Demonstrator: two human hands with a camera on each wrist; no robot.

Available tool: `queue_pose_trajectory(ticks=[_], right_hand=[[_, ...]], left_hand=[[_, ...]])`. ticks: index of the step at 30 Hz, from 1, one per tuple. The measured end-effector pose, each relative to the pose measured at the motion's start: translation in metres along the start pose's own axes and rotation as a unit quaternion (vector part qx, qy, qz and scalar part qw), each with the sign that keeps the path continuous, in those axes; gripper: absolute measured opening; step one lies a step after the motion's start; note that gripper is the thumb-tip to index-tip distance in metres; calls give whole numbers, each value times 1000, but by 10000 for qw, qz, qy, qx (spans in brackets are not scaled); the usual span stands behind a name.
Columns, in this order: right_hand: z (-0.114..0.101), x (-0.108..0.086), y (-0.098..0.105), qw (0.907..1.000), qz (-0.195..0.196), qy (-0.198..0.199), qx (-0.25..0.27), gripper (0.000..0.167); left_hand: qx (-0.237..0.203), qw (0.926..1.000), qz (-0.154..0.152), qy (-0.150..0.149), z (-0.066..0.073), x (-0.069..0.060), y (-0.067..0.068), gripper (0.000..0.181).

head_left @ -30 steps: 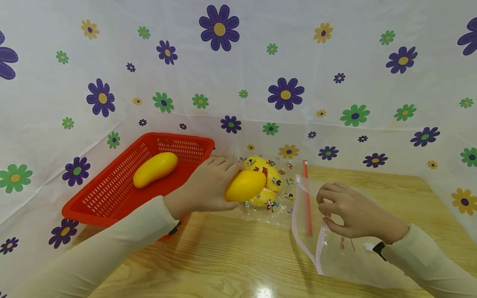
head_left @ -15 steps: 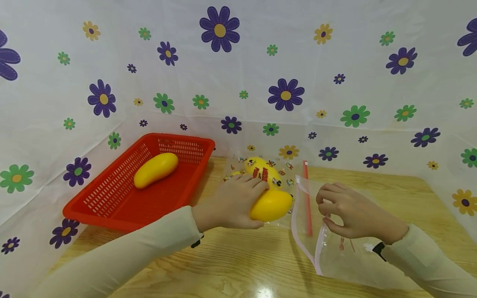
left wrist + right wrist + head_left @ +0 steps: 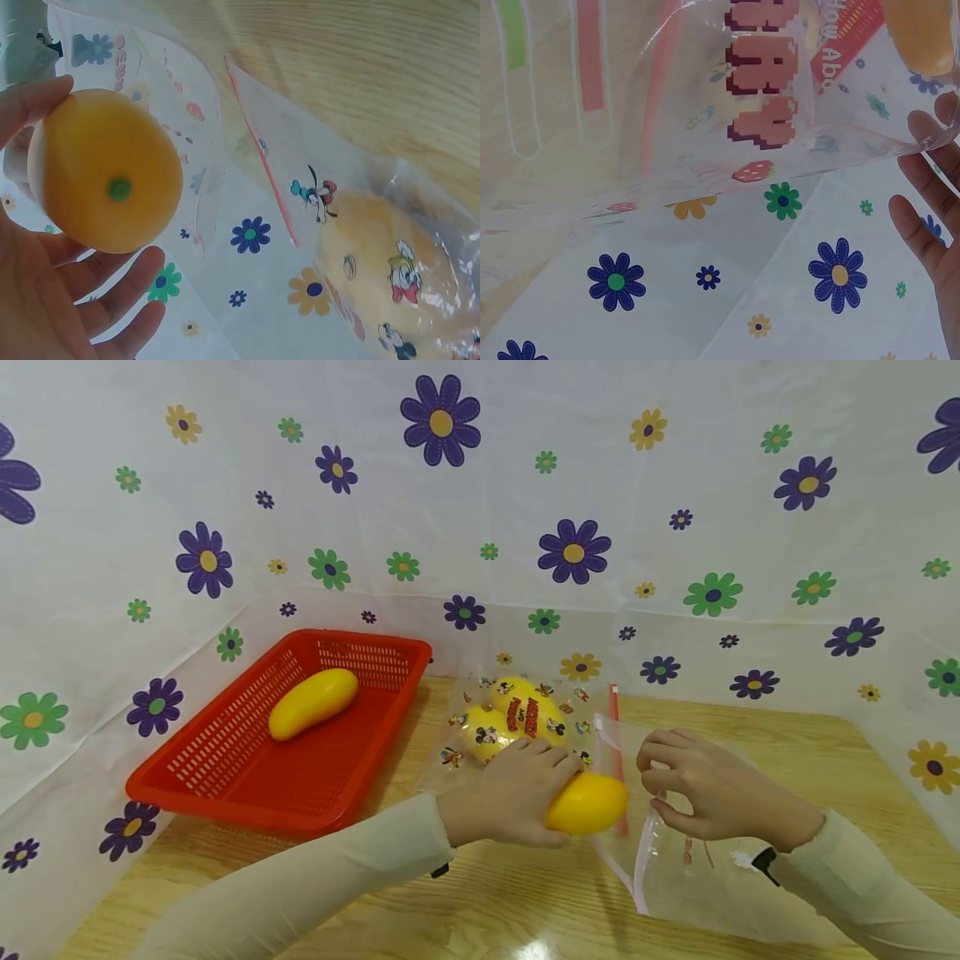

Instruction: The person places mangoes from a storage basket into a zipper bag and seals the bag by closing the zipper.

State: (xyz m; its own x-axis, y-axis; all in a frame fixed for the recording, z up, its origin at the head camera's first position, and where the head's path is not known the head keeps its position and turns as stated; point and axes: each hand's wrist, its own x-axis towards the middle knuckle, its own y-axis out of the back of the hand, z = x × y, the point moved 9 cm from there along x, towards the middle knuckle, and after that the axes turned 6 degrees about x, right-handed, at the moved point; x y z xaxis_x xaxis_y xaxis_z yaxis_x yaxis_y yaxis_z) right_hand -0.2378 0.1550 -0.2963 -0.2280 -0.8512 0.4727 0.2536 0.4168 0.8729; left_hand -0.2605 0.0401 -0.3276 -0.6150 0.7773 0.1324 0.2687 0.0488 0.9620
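My left hand (image 3: 513, 793) grips a yellow mango (image 3: 588, 804), its tip pointing right toward the mouth of a clear zip bag (image 3: 738, 893). In the left wrist view, the mango (image 3: 105, 169) shows a green spot on its end, and the thumb and fingers curve around it. My right hand (image 3: 705, 785) pinches the upper edge of that bag, whose pink-trimmed mouth gapes toward the left. Pink letters on the bag (image 3: 697, 90) appear in the right wrist view. The mango is at the opening; whether it touches the plastic I cannot tell.
A red plastic basket (image 3: 330, 823) stands at the left with another mango (image 3: 313, 703) in it. Behind my left hand lies a clear cartoon-printed bag (image 3: 592, 693) with a red zip strip and yellow mangoes inside. A flowered sheet (image 3: 480, 485) hangs behind the wooden table (image 3: 420, 893).
My left hand has carried the mango rightward and nearer, from over the printed bag to the open bag's mouth. My right hand has kept its place on the bag edge.
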Motion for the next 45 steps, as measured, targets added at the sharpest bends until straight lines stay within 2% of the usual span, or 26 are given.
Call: queue_pose_trajectory(ticks=[5, 9, 11, 16, 22, 24, 27, 34, 39, 45], right_hand=[[0, 0, -1, 10000, -20, -2, 18, 34], [0, 0, -2, 10000, -62, -14, 54, 20], [0, 0, -2, 10000, -76, -17, 60, 19], [-1, 1, -3, 10000, -87, -15, 33, 29], [-1, 2, -4, 9999, -128, -21, 62, 9], [-2, 2, -4, 9999, -121, -10, 79, 8], [-2, 3, -3, 9999, -80, 19, 109, 11], [-2, 4, -1, 9999, -35, 45, 99, 34], [-2, 4, -1, 9999, -51, 53, 117, 37], [-2, 5, 0, 9999, -8, 74, 147, 36]], left_hand=[[192, 9997, 125, -107, 9, 7, -5, 64], [292, 9990, 258, -229, 14, 13, -7, 61], [284, 9988, 268, -282, 17, 17, -10, 61], [352, 9985, 200, -375, 23, 26, -17, 63], [473, 9981, 39, -396, 30, 35, -25, 65], [479, 9981, -18, -395, 31, 37, -27, 65], [477, 9981, -60, -395, 33, 42, -29, 65], [407, 9984, -180, -337, 36, 54, -41, 68], [193, 9987, -389, -266, 37, 64, -52, 74], [132, 9988, -442, -183, 36, 75, -56, 77]])
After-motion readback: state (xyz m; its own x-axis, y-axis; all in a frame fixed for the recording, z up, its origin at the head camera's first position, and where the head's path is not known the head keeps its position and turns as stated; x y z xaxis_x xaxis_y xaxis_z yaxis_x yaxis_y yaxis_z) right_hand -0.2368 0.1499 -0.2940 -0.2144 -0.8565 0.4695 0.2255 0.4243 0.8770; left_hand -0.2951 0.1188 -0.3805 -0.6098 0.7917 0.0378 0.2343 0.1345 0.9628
